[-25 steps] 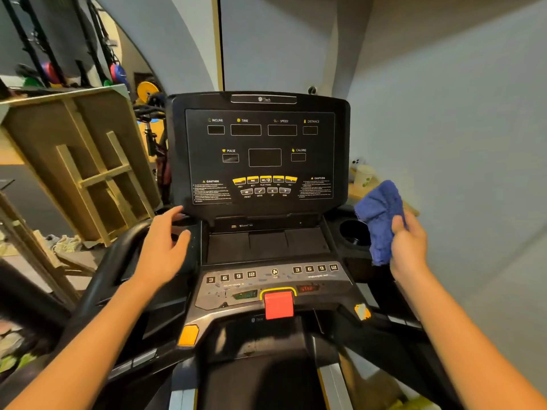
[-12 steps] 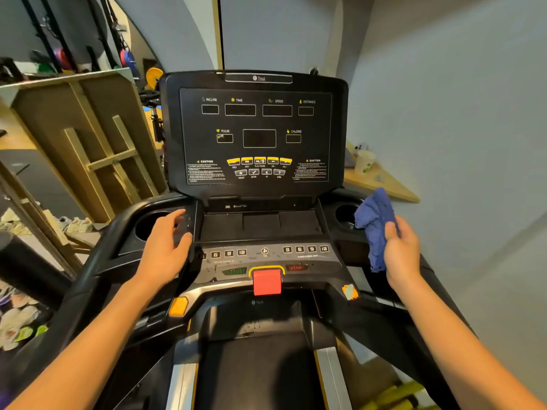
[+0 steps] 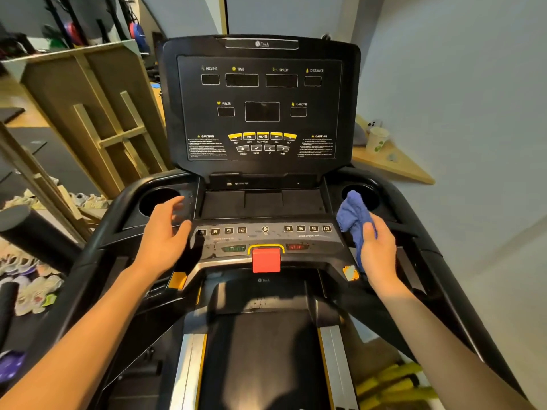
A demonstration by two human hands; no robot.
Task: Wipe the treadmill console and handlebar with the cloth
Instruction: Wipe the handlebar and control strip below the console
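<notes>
The black treadmill console [image 3: 260,113] stands upright ahead, with a grey button panel [image 3: 266,235] and a red stop key [image 3: 266,259] below it. My right hand [image 3: 379,255] grips a crumpled blue cloth [image 3: 352,214] just right of the button panel, in front of the right cup holder [image 3: 370,193]. My left hand [image 3: 165,232] hovers with fingers spread over the left end of the panel, beside the left cup holder [image 3: 157,199]. The black handlebar [image 3: 97,253] curves down both sides.
A wooden frame [image 3: 97,119] leans on the left, with several shoes [image 3: 32,288] on the floor below it. A wooden shelf [image 3: 393,164] with a paper cup [image 3: 376,140] sits against the right wall. The walking belt [image 3: 260,359] lies below the console.
My view has tilted down, so the console sits higher and closer. My right hand with the cloth came down and inward toward the panel. My left hand slid right from the handlebar to the panel's edge.
</notes>
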